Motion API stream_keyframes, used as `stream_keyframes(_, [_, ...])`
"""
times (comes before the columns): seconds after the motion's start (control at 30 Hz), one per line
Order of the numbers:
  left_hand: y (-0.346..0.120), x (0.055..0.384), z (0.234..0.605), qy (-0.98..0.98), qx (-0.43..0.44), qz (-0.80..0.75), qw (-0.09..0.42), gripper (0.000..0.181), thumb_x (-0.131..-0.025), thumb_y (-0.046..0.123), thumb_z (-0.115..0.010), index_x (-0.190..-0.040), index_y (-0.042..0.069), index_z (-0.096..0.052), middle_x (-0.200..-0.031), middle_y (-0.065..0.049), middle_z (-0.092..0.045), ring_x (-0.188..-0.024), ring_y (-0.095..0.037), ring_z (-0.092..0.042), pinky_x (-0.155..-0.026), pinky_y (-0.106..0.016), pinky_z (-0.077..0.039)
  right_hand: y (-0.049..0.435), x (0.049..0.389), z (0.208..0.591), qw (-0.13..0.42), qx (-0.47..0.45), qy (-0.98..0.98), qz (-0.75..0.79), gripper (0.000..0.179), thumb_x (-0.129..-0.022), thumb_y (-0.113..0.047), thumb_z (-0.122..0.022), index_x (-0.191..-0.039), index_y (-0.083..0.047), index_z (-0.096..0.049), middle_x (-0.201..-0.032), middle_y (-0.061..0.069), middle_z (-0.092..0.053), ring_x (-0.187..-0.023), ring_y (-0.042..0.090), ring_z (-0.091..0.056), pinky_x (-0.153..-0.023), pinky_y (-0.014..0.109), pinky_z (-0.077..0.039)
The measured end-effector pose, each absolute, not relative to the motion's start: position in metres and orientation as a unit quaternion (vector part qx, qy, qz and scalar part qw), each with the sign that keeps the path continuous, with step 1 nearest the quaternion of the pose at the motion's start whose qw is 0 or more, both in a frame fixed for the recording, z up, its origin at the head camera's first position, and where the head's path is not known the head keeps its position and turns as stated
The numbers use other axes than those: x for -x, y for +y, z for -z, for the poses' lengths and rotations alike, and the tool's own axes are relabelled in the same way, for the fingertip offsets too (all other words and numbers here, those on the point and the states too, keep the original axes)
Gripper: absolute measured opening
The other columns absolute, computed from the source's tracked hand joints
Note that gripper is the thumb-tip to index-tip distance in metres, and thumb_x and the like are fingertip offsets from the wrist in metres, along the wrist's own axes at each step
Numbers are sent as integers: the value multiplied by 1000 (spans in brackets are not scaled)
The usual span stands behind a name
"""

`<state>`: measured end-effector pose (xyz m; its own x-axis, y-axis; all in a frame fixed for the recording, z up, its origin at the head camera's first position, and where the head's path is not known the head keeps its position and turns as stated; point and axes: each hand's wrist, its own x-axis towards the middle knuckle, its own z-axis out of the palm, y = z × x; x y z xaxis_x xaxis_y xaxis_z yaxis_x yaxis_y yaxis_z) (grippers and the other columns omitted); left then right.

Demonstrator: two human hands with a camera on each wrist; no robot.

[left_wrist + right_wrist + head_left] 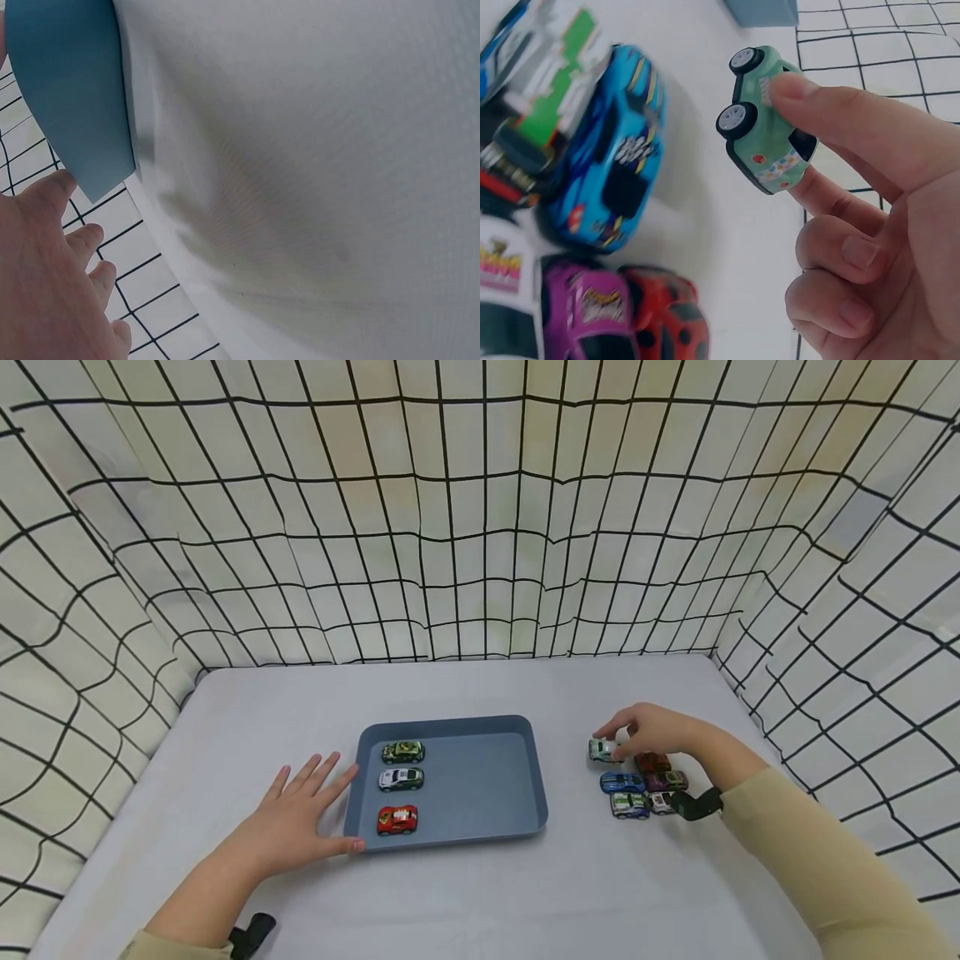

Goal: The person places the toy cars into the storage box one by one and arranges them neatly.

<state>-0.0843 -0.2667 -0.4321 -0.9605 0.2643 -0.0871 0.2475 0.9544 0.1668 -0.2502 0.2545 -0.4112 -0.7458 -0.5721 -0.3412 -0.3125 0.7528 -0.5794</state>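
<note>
Gently, let your left hand, fingers spread, steady the tray at its left edge, outside the three toy cars. Right of the tray, mind the blue car, then the red car, both close by the green car, which your right hand pinches between thumb and forefinger. A light, even squeeze should hold it level; guide it without brushing either.

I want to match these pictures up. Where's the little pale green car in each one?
Head: the pale green car is right of and below the middle, pinched in the right hand.
Left wrist: not in this picture.
Right wrist: the pale green car is just above and right of the middle.
Shared landmark: the tray, low middle in head, top left in left wrist, top edge in right wrist.
</note>
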Motion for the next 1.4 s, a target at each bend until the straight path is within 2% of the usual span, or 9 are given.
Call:
stream_keyframes(0.27, [-265, 85, 432, 987, -128, -76, 59, 112, -70, 82, -64, -155, 15, -36, -160, -22, -25, -146, -46, -17, -115, -69, -6, 235, 250, 402, 263, 263, 889, 268, 40, -86, -27, -78, -124, -23, -71, -115, -1, -65, -84, 19, -54, -69, 33, -50])
stream_keyframes(0.6, [-266, 84, 432, 987, -126, -81, 63, 113, -70, 84, -61, -155, 15, -35, -160, -21, -24, -146, -46, -17, -114, -70, -6, 202, 249, 391, 275, 284, 877, 272, 37, -85, -29, -79, -122, -29, -72, -109, -5, -66, -70, 17, -47, -61, 32, -37])
stream_keyframes(0.83, [-266, 84, 431, 987, -129, -76, 59, 113, -70, 84, -61, -155, 14, -36, -160, -21, -25, -146, -46, -17, -115, -69, -6, 172, 247, 392, 274, 327, 864, 267, 36, -86, -29, -78, -122, -30, -72, -105, -7, -66, -63, 14, -47, -59, 30, -40])
stream_keyframes(1.0, [-266, 84, 432, 987, -126, -81, 62, 113, -69, 84, -61, -155, 14, -35, -160, -22, -24, -146, -46, -17, -114, -70, -6, 144, 243, 396, 281, 355, 851, 266, 36, -86, -29, -78, -121, -31, -72, -103, -10, -66, -66, 14, -49, -60, 29, -42])
stream_keyframes(1.23, [-266, 84, 433, 987, -125, -82, 62, 113, -69, 83, -62, -155, 15, -35, -160, -22, -24, -146, -46, -17, -114, -70, -6, 106, 234, 404, 299, 371, 838, 267, 36, -85, -26, -80, -120, -28, -73, -102, -10, -64, -85, 15, -56, -70, 28, -49])
stream_keyframes(1.4, [-266, 84, 433, 987, -125, -83, 61, 113, -69, 83, -62, -155, 15, -35, -160, -22, -24, -146, -46, -17, -114, -70, -6, 80, 227, 411, 296, 399, 831, 249, 36, -85, -27, -80, -120, -27, -73, -98, -13, -65, -86, 14, -59, -70, 26, -50])
